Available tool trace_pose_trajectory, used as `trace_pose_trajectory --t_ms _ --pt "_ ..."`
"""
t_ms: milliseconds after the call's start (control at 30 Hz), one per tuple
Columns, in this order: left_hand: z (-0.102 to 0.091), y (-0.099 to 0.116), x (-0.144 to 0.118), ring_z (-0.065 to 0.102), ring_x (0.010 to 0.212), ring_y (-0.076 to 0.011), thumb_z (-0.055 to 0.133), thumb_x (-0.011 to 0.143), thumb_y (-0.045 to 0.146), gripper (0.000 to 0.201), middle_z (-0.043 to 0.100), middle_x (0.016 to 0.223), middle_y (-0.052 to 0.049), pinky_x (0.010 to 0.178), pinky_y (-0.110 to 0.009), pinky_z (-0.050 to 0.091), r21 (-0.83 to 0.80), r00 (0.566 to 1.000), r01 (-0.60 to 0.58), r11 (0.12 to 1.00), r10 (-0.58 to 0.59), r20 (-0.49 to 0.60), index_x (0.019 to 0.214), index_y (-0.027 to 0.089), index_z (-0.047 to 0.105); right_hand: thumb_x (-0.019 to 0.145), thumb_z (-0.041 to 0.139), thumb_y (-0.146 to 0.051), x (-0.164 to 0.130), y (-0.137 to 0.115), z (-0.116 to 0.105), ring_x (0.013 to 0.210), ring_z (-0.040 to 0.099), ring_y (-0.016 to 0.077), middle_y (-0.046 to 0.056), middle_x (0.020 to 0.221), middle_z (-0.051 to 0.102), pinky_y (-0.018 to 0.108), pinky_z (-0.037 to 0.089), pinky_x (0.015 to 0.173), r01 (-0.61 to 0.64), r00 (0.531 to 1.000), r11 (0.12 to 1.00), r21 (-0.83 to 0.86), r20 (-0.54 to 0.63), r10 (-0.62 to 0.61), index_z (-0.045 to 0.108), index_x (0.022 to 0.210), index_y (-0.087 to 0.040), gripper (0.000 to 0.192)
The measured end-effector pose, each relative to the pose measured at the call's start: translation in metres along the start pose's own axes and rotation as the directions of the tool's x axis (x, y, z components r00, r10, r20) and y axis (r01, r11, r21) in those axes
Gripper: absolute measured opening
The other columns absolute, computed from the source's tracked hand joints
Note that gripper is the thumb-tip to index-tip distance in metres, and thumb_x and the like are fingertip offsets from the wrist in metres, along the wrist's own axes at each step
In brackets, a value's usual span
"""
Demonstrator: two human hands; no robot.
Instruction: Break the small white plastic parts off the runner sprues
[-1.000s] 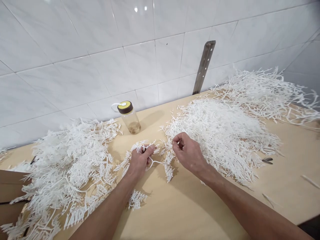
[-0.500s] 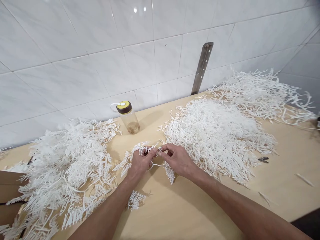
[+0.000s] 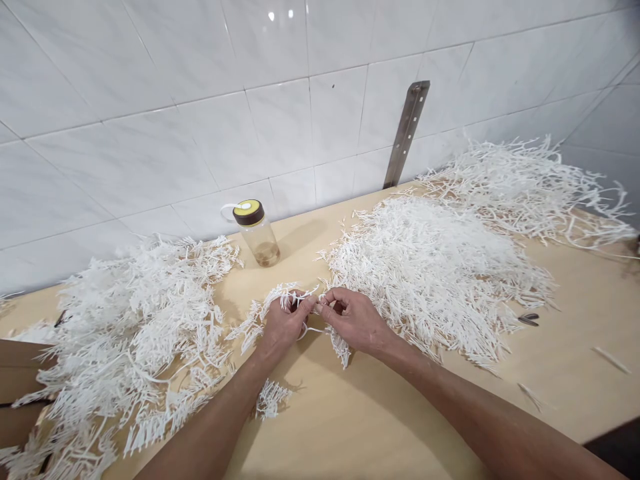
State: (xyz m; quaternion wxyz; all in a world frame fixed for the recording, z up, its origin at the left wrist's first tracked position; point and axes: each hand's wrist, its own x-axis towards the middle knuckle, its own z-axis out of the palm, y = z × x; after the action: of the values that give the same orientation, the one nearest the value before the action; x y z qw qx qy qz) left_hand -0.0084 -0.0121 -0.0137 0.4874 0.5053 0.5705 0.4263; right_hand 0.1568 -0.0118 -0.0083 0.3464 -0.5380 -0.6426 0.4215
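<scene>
My left hand is closed on a white branched plastic sprig, whose small twigs stick out above and to the left of the fingers. Fingertip to fingertip with it, my right hand pinches at the sprig's end; the exact spot is hidden by the fingers. A thin white stem curves below, between both hands. White twigs hang or lie just under my right hand. On the table near my left forearm lies a small loose white sprig.
Heaps of white branched pieces lie at left and right, with longer stems behind. A lidded bottle stands near the tiled wall. A metal bracket leans there. Small dark snips lie right; a cardboard box is at left.
Both hands stay nearly in place. The right fingertips have closed in slightly on the sprig beside the left thumb. The view has shifted a little.
</scene>
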Motion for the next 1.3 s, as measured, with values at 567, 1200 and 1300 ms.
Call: trace_pose_trajectory --t_ms 567,1200,1300 --pt "-0.005 0.000 0.002 0.039 0.041 -0.0086 0.070 0.076 0.054 0.040 0.047 0.046 0.005 0.043 -0.022 0.029 0.071 0.996 -0.026 0.997 0.020 0.084 0.067 0.017 0.059 0.082 0.059 -0.022 -0.001 0.007 0.000 0.059 0.052 0.0117 0.001 0.079 0.063 0.026 0.041 0.058 0.192 0.980 0.980 -0.060 -0.049 -0.195 0.061 0.069 -0.020 0.013" --pt "-0.002 0.008 0.000 0.035 0.033 -0.0063 0.073 0.075 0.053 0.039 0.042 0.040 0.008 0.036 -0.020 0.026 -0.061 0.998 0.047 0.997 -0.049 -0.027 0.069 0.017 0.058 0.086 0.057 -0.022 -0.002 0.002 -0.007 0.055 0.053 0.0121 -0.001 0.068 0.059 0.024 0.041 0.052 0.276 0.920 0.949 -0.154 -0.242 -0.307 0.057 0.078 -0.020 0.008" --pt "-0.002 0.006 0.001 0.036 0.034 -0.0062 0.073 0.075 0.052 0.039 0.043 0.041 0.007 0.036 -0.020 0.026 -0.043 0.999 0.032 0.999 -0.033 -0.030 0.068 0.017 0.058 0.085 0.055 -0.019 0.007 0.011 -0.018 0.056 0.053 0.0134 0.002 0.075 0.062 0.028 0.043 0.056 0.198 0.905 0.933 -0.299 -0.310 -0.291 0.060 0.085 -0.018 0.006"
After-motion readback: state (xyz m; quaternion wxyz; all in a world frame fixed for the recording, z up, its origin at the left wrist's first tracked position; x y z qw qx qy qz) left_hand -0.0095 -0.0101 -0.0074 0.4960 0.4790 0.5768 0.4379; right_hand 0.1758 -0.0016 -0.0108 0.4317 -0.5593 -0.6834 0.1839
